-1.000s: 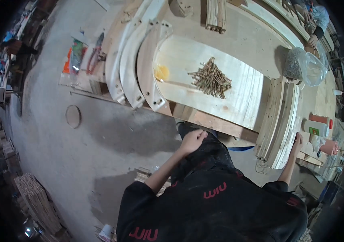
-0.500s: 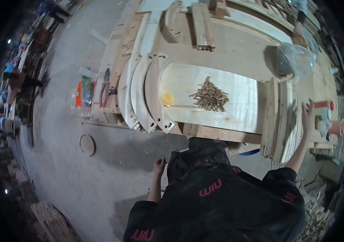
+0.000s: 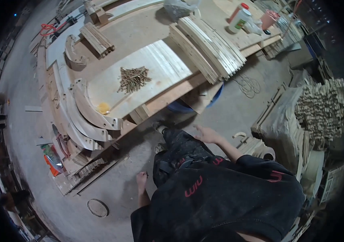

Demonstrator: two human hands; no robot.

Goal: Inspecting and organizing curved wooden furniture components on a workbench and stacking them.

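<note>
My left hand [image 3: 141, 177] hangs low beside my left leg, over the concrete floor, fingers curled closed. A tiny dark spot shows at its fingertips; what it grips, if anything, is too small to name. My right hand [image 3: 206, 134] is in the air by my right hip, fingers apart and holding nothing. Ahead, a heap of dowel-like brown pieces, perhaps screws, [image 3: 134, 79] lies on a pale wooden board [image 3: 162, 60]. Left of it, several curved wooden parts [image 3: 84, 121] with holes lie side by side, next to a yellow lump [image 3: 103, 108].
Slatted wooden pieces [image 3: 208, 46] are stacked at the board's right. Farther right stand a white bottle [image 3: 239, 21] and a pink container [image 3: 269, 19]. Red-handled pliers [image 3: 62, 143] lie at the bench's left end. A round disc [image 3: 98, 207] and wrapped wood stacks [image 3: 321, 109] are on the floor.
My view has turned to the right, bringing in the floor stacks. My right hand has come down from beside the slatted stack to near my hip. The left hand stays low and closed.
</note>
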